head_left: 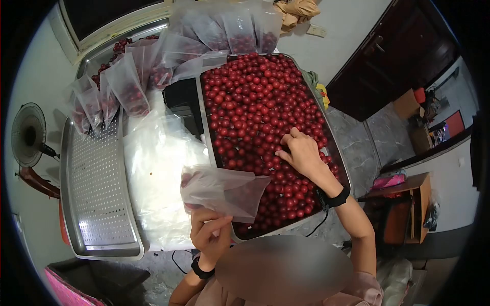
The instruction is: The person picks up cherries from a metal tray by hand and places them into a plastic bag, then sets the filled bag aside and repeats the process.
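Observation:
A large metal tray (205,122) holds a thick layer of round dark-red fruits (250,97). My right hand (301,153) reaches down among the fruits on the right side of the tray, fingers curled; what they grip, if anything, is hidden. Over the tray's lower left corner, my left hand (210,232) pinches the edge of a clear plastic bag (224,191). The bag lies tilted, its wide end towards the right, with a few red fruits showing at its left end. Flat clear bags (163,153) are spread just left of the tray.
Several filled bags (130,84) stand along the back and left. A perforated metal tray (97,183) lies at the left, near a fan (30,135). Black material (184,104) sits beside the fruit tray. A dark door (388,51) and a wooden shelf (416,204) are at the right.

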A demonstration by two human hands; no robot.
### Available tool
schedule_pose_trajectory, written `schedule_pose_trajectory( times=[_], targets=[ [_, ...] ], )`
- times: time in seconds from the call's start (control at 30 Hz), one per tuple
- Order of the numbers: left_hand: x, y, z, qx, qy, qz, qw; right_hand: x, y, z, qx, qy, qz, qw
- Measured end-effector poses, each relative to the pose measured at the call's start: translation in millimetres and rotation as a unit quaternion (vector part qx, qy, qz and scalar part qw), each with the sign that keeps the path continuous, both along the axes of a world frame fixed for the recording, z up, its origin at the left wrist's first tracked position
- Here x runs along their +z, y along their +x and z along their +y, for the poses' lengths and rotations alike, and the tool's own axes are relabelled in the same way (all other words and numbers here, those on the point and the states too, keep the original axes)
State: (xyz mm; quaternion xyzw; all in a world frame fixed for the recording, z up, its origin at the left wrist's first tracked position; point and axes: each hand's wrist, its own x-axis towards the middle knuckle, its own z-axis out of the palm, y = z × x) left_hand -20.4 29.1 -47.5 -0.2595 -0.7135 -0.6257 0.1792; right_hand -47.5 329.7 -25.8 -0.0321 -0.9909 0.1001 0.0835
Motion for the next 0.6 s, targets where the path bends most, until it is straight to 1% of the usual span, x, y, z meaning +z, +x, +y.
schedule_pose_trajectory(
  times=[0.1, 0.17, 0.27, 0.37, 0.4, 0.43, 0.47, 0.5, 0.57, 0.6],
  targets=[
    [-1, 0, 1, 0.000, 0.006, 0.006, 1.000, -1, 2, -1, -0.025, 0.001, -0.018, 1.000],
    [0, 1, 2, -0.006, 0.016, -0.007, 1.000, -3, 2, -1, -0.016, -0.002, -0.007, 1.000],
    [-2, -1, 3, 0.002, 0.019, 0.009, 1.000, 3, 2, -1, -0.029, -0.054, -0.016, 0.998],
    [-1, -1, 2, -0.006, 0.018, 0.009, 1.000, 14, 6, -5, -0.028, -0.192, 0.013, 0.981],
    [0, -1, 3, -0.005, 0.019, 0.011, 1.000, 18, 11, -7, -0.042, -0.258, -0.002, 0.965],
    [1, -2, 3, 0.004, 0.016, 0.010, 1.000, 18, 14, -10, -0.025, -0.375, 0.011, 0.927],
    [2, -2, 3, -0.002, 0.014, 0.013, 1.000, 24, 20, -14, -0.020, -0.429, -0.007, 0.903],
    [3, -2, 3, -0.007, 0.011, 0.015, 1.000, 44, 28, -23, -0.018, -0.482, -0.026, 0.876],
    [1, -2, 3, -0.001, 0.012, 0.012, 1.000, 76, 41, -42, 0.000, -0.522, -0.049, 0.851],
    [1, -2, 3, -0.004, 0.009, 0.013, 1.000, 90, 48, -50, 0.005, -0.559, -0.076, 0.826]
  ],
)
